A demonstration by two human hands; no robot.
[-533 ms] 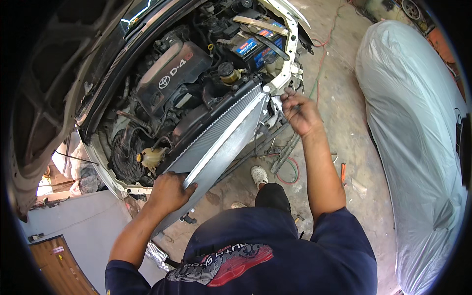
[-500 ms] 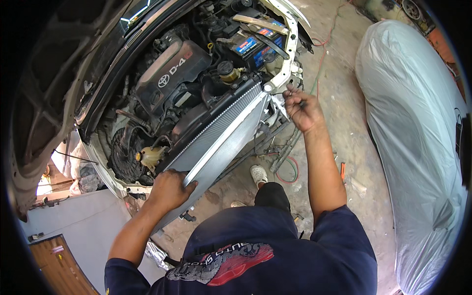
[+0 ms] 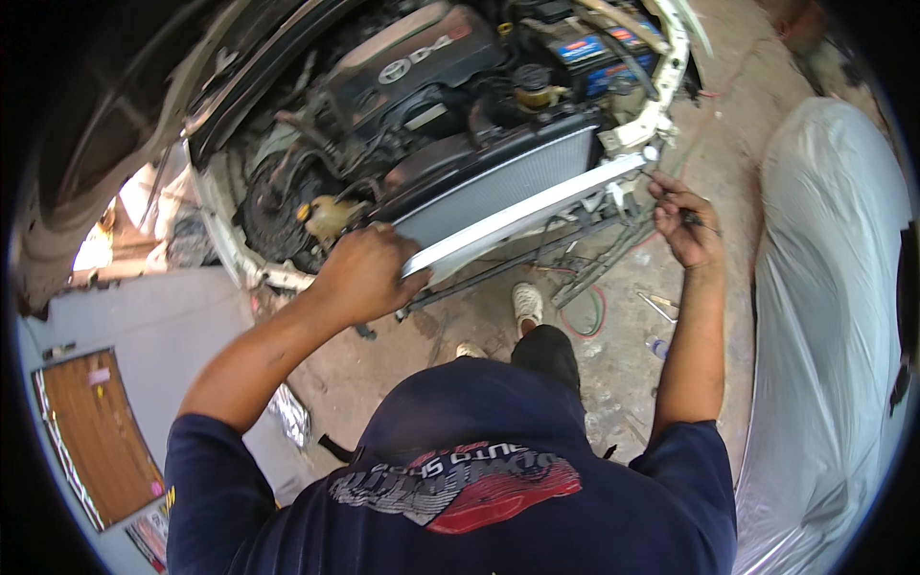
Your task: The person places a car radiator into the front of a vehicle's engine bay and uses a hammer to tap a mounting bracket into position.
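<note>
My left hand (image 3: 364,273) is closed around the left end of a silver air-conditioning condenser (image 3: 522,213). Its long bright tube slants up to the right, in front of the finned radiator (image 3: 513,182). Just beyond the tube's right end is my right hand (image 3: 688,225), fingers curled around something small and dark that I cannot make out. Behind the radiator lies the car's engine, topped by a dark cover (image 3: 407,67). A yellow-capped plastic reservoir (image 3: 331,217) sits beyond my left hand.
A blue car battery (image 3: 599,57) stands at the engine bay's far right. Grey sheeting covers a large shape (image 3: 829,307) on the right. Hand tools (image 3: 657,307) and a thin looped hose (image 3: 599,311) lie on the floor. A pale panel (image 3: 182,335) is at the left.
The condenser has tilted, so its broad face is now mostly hidden and its bright tube shows in front. Both hands stay at its ends, and the whole view has shifted.
</note>
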